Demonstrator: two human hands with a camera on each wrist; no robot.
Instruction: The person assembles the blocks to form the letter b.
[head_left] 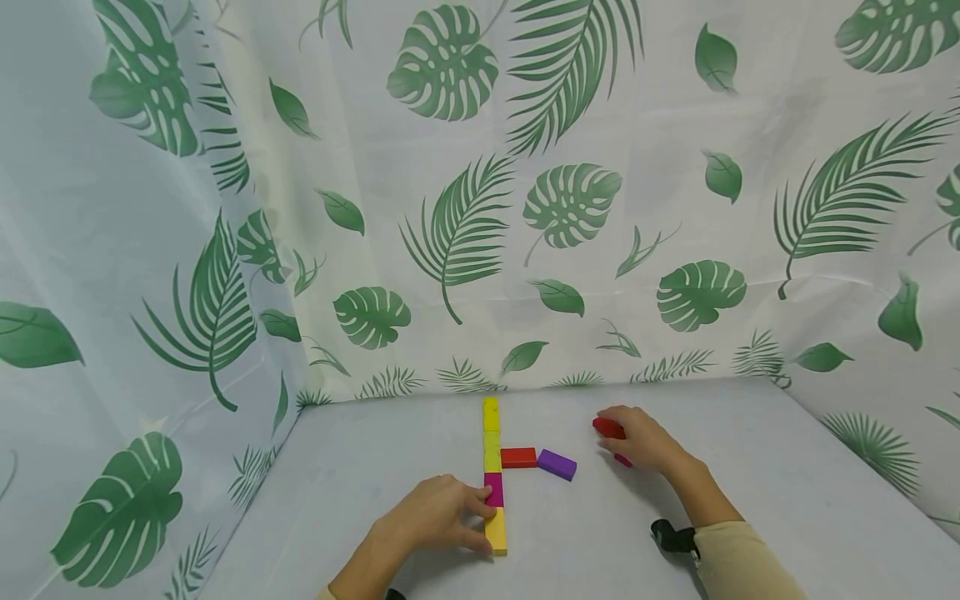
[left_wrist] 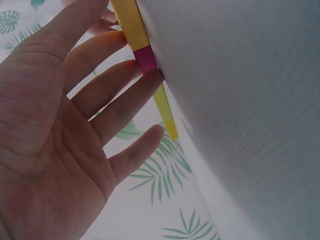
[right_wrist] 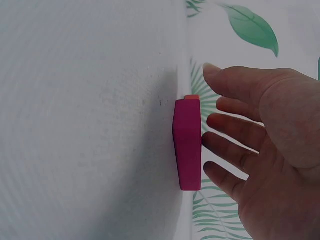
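Block row (head_left: 492, 475), yellow and magenta, lies mid-bench (head_left: 750, 517); my left hand (head_left: 431, 521) touches it, fingers straight. Right hand (head_left: 645, 442) rests relaxed on a magenta block (right_wrist: 188, 145), red block (head_left: 606, 427) beside.

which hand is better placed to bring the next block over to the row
Right. The right hand already has its fingers on loose blocks, a magenta block and a red block, on the table. The left hand rests against the row, steadying it.
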